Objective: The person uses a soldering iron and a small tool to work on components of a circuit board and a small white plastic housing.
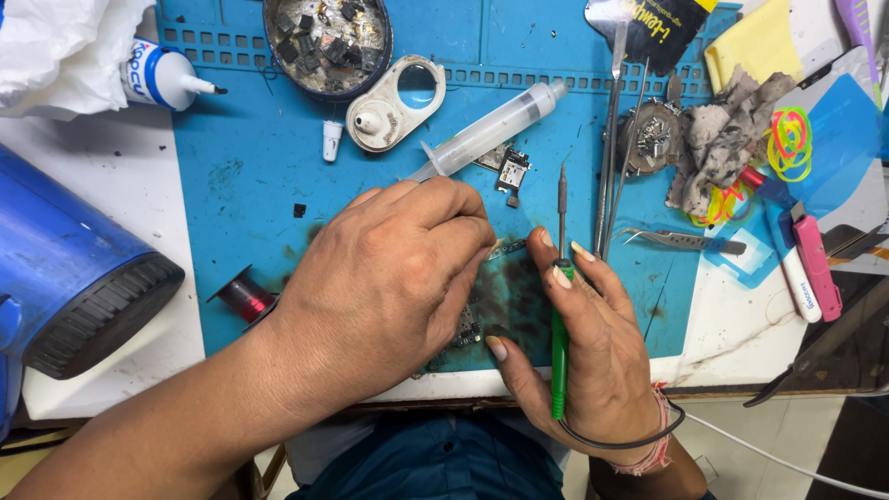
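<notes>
— Left grip [389, 278]?
— Clenched on a clear syringe [491, 130], knuckles up, barrel slanting up and away from the fingers toward the far right. Rested over a green circuit board [505, 301] on the blue mat [250, 157].

— Right grip [593, 343]?
— Grasping a green soldering iron [559, 333], upright like a pen, metal tip pointing away just beyond the fingertips. Black cord looped round the wrist.

— Where was the board?
— Between the two grips, mostly hidden under the left one, lying flat on the mat near the front edge of the surface [93, 194].

— Around the left grip?
— Small red spool [244, 296] just beside the wrist. Further out, a white plastic frame [396, 102] and a round tin of dark scrap chips [326, 37]. Big blue cylinder [74, 278] well apart, on the far left. White bottle with a black tip [167, 79] beyond that.

— Around the right grip?
— Thin metal tools [613, 139] standing just past the iron's tip. Tweezers [681, 241] near the fingertips, to the right. Dirty grey rag [722, 139], coloured rubber bands [789, 139] and a pink-handled tool [817, 268] further right.
</notes>
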